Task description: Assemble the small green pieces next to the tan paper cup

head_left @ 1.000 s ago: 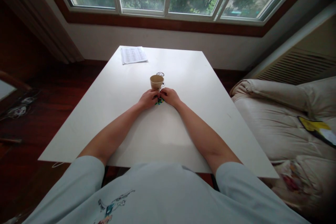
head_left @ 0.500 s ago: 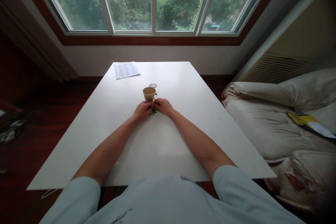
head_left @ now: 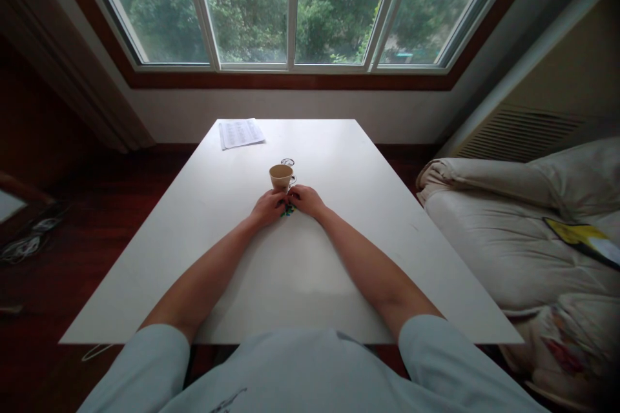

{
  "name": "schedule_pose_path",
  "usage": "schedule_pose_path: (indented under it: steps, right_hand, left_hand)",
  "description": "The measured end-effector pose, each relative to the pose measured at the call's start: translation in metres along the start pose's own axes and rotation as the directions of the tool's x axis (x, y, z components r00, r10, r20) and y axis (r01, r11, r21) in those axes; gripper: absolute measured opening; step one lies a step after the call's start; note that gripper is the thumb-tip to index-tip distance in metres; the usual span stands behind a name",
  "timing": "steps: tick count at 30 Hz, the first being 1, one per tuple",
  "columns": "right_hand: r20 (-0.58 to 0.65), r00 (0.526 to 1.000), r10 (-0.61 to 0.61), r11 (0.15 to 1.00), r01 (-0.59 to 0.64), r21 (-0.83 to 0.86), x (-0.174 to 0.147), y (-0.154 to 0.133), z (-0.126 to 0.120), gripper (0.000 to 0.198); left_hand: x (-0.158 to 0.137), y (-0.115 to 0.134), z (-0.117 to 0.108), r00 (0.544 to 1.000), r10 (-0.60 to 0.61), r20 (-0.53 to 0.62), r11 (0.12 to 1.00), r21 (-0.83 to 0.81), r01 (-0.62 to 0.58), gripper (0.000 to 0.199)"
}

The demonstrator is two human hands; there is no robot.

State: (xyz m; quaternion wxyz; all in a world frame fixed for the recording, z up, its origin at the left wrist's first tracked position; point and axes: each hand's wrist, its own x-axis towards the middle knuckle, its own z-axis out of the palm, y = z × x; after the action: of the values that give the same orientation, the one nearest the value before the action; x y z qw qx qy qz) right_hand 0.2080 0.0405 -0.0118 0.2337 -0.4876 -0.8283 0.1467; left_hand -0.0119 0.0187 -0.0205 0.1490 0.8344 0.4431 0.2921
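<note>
Mid-frame, the bare left hand [head_left: 270, 208] and bare right hand [head_left: 307, 200] nearly meet, fingers curled, above small green-and-blue pieces [head_left: 287, 211] on the white, smooth table [head_left: 310, 284]; I cannot tell whether either holds one. Best keep the fingertips light and clear of the tan, round-mouthed cup [head_left: 281, 172] just above.

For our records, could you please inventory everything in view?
table: one, white, centre
cup: one, tan, on table
small pieces: several, green, blue, before cup
thin loop: one, dark, beyond cup
papers: uncounted, white, table's far left
window: one, white frame, beyond table
sofa: one, cream, right
flat item: one, yellow, black, on sofa
vented panel: one, beige, right
curtain: one, brownish, left
cables: uncounted, whitish, left
shirt: one, pale blue, foreground
left hand: one, near cup
right hand: one, near cup
</note>
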Motion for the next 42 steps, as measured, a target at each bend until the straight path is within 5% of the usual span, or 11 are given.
schedule_pose_path:
  steps: [18, 34, 42]
  right_hand:
    - [0.016, 1.000, -0.001, 0.999, 0.002, -0.038, -0.002, -0.004, -0.003, 0.007]
    - [-0.160, 0.983, 0.086, 0.989, -0.064, 0.135, -0.006, -0.009, -0.006, 0.008]
    - [-0.210, 0.978, -0.001, 0.993, 0.027, 0.119, -0.002, 0.000, 0.002, 0.018]
  left_hand:
    - [0.000, 0.010, -0.003, 0.997, -0.059, -0.048, 0.996, 0.059, 0.062, 0.022]
    - [0.000, 0.006, -0.004, 0.986, -0.092, -0.136, 0.996, -0.012, 0.091, 0.018]
    - [-0.001, 0.006, -0.005, 0.985, -0.092, -0.144, 0.996, -0.012, 0.091, 0.031]
